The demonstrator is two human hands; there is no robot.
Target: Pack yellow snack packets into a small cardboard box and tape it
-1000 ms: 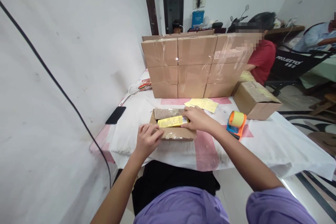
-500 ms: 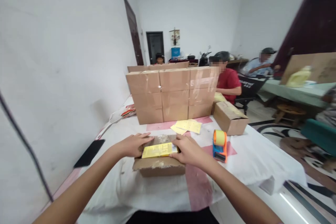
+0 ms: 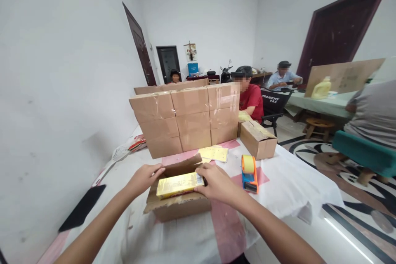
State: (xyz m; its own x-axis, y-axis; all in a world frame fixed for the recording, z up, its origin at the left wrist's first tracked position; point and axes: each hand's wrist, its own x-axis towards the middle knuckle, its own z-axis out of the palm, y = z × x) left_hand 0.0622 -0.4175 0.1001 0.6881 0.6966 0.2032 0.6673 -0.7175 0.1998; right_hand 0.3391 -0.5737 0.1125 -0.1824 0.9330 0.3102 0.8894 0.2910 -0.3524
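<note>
A small open cardboard box (image 3: 177, 209) sits on the white-covered table (image 3: 278, 189) in front of me. A yellow packet (image 3: 178, 184) lies across its top. My right hand (image 3: 216, 182) grips the packet's right end. My left hand (image 3: 142, 178) rests on the box's left flap and touches the packet's left end. An orange and blue tape dispenser (image 3: 249, 168) stands just right of my right hand.
A wall of sealed cardboard boxes (image 3: 185, 120) is stacked at the table's far side, with another box (image 3: 258, 140) to its right and yellow sheets (image 3: 214, 153) in front. A black phone (image 3: 83, 208) lies at the left. Other people sit beyond the boxes.
My view has lifted and swung right, showing more of the room. My left hand moved from the box's front edge to its left flap. My right hand stays on the packet.
</note>
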